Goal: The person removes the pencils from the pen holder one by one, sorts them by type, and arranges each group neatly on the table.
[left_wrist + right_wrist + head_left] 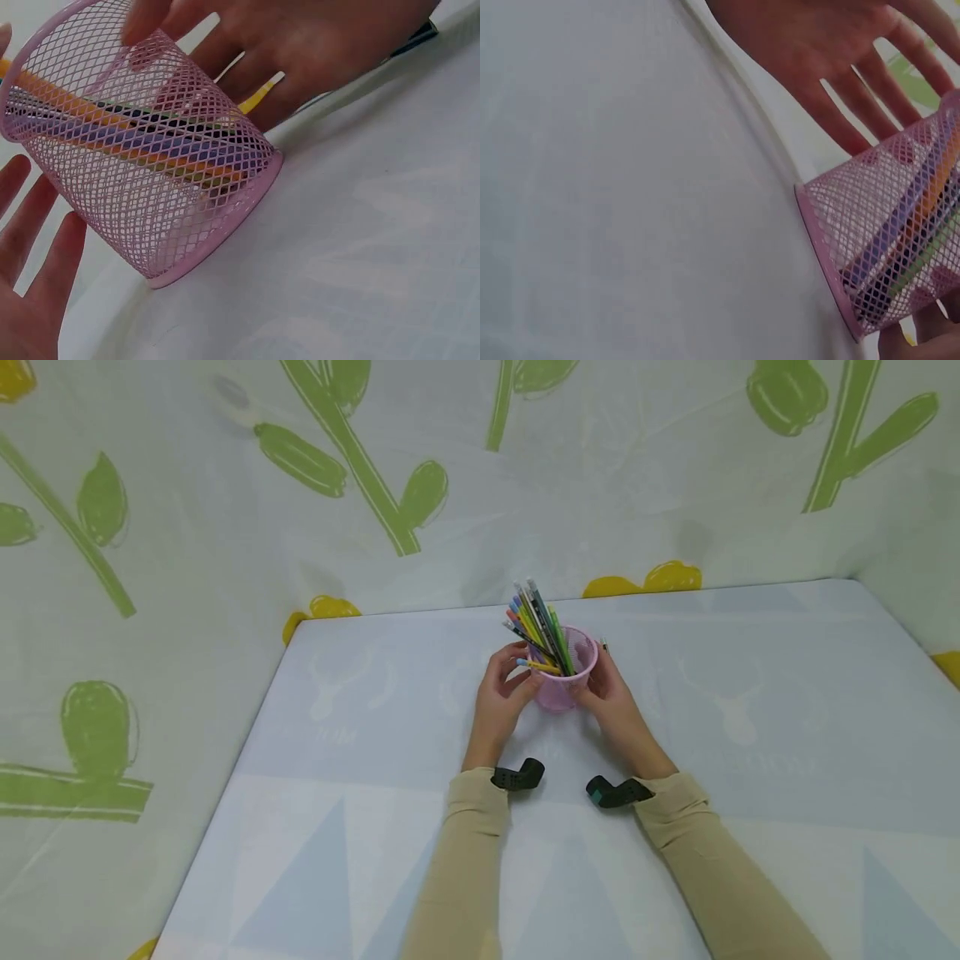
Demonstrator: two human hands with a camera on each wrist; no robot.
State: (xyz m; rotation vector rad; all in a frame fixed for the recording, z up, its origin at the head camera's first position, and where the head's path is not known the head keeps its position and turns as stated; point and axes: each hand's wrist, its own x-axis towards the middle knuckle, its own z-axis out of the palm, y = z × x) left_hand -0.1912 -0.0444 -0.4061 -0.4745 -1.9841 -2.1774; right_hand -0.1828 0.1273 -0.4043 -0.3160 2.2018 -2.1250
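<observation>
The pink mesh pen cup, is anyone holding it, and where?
Yes. The right hand holds the pink mesh pen cup by its side wall. The left hand is open beside it, not gripping.

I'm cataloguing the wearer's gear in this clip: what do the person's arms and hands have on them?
Both arms wear long beige sleeves with gathered cuffs at the wrists. The left hand and right hand are bare: no gloves, and no rings or watch visible. A small black device sits at the left wrist; a similar black one with a teal patch sits at the right wrist.
</observation>
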